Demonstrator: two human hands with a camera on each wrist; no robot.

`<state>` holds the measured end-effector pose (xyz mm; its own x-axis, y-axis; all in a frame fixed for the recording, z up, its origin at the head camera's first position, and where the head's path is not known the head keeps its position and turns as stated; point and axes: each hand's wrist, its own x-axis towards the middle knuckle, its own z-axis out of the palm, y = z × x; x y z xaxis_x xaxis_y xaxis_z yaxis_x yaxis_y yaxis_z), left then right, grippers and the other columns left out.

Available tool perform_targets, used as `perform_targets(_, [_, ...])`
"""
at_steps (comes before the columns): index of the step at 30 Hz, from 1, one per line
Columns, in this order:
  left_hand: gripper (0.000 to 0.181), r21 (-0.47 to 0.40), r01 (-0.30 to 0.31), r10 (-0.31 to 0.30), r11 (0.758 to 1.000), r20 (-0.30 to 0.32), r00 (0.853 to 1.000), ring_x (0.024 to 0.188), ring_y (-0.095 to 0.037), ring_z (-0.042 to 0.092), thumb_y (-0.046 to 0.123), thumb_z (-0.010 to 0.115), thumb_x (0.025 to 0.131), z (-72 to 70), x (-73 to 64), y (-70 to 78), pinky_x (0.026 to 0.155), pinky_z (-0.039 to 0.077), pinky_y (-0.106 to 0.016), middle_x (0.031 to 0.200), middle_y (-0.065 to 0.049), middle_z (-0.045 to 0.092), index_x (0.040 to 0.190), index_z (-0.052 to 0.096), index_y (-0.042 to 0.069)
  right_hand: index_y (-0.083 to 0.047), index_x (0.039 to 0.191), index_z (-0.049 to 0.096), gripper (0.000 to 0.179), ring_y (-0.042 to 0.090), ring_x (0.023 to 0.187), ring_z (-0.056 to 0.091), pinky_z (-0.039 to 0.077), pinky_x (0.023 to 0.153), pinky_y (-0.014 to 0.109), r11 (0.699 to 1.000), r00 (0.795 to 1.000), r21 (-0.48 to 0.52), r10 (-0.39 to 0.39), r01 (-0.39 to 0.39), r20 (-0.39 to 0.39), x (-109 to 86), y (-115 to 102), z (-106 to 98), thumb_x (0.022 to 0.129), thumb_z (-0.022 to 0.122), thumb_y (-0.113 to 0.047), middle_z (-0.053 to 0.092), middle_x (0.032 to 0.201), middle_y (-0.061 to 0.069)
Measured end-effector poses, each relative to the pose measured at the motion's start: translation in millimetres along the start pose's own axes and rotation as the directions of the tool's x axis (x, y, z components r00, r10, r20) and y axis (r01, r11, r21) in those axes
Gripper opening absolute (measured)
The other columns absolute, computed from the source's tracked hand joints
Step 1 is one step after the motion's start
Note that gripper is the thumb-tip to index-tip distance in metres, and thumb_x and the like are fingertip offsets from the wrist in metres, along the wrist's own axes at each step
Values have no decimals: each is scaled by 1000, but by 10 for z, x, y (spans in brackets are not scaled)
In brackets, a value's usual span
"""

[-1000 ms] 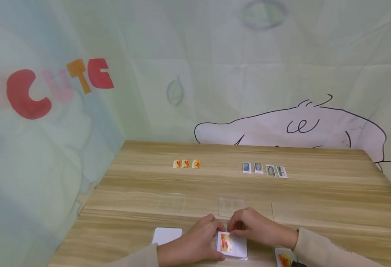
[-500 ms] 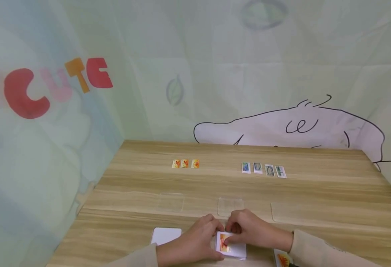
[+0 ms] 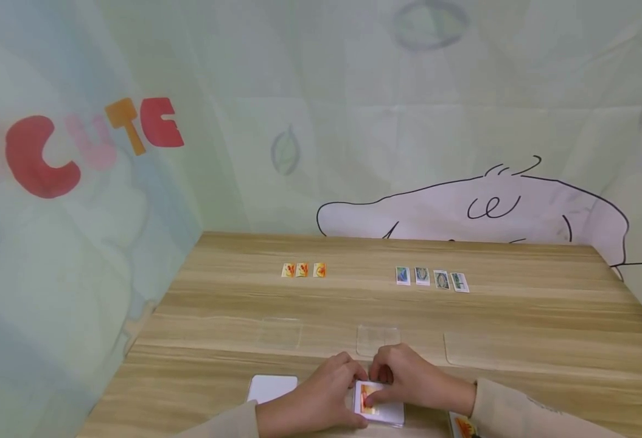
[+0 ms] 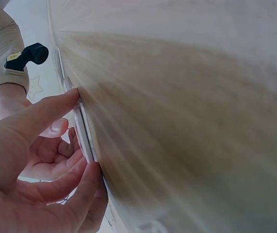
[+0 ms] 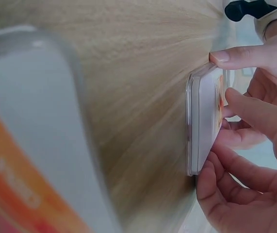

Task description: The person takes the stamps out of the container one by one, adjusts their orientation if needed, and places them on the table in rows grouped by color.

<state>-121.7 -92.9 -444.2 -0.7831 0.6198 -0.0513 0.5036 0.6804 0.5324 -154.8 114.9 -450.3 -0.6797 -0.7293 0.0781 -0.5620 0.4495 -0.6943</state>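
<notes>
Near the front edge of the table, my left hand (image 3: 326, 392) grips a white card in a clear case (image 3: 393, 415), thumb on its near edge and fingertips on its far edge. A small orange picture card (image 3: 369, 409) lies on its left part. The thumb of my right hand (image 3: 416, 380) presses on that picture, while its other fingers curl at the case's far edge. In the right wrist view the case (image 5: 202, 119) shows several thin clear and white layers. The left wrist view shows the case (image 4: 83, 131) edge-on between left thumb and fingers.
Another white card (image 3: 272, 387) lies left; a card with an orange picture (image 3: 465, 427) is partly under the right sleeve. Clear plates (image 3: 378, 340) lie ahead. Small orange cards (image 3: 302, 270) and several blue-green cards (image 3: 422, 276) line the back, before a printed cloth wall (image 3: 353, 121).
My right hand has shifted slightly left, and its thumb has moved from the picture's right edge onto the picture. The left hand stays in place on the case.
</notes>
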Motion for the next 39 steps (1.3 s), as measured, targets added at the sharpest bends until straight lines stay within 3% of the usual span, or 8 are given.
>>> perform_targets(22, [52,-17,19,-19,1000,8,1000,80,2,42,35,93,66,-4,-2,6,72,43,-16,90,12,46,104,66,11,-10,79,68,23,0,67,50,47,60,20,991,995,93,98,-100,30,50,-7,-1,72,89,-16,58,72,-11])
perform_targets(39, [53,-34,56,-55,998,53,997,81,2,43,34,93,67,-24,25,18,72,44,-16,91,11,47,106,67,9,-10,80,69,19,0,67,51,48,60,20,982,993,149,110,-116,47,56,-4,-24,74,87,-9,58,73,-10])
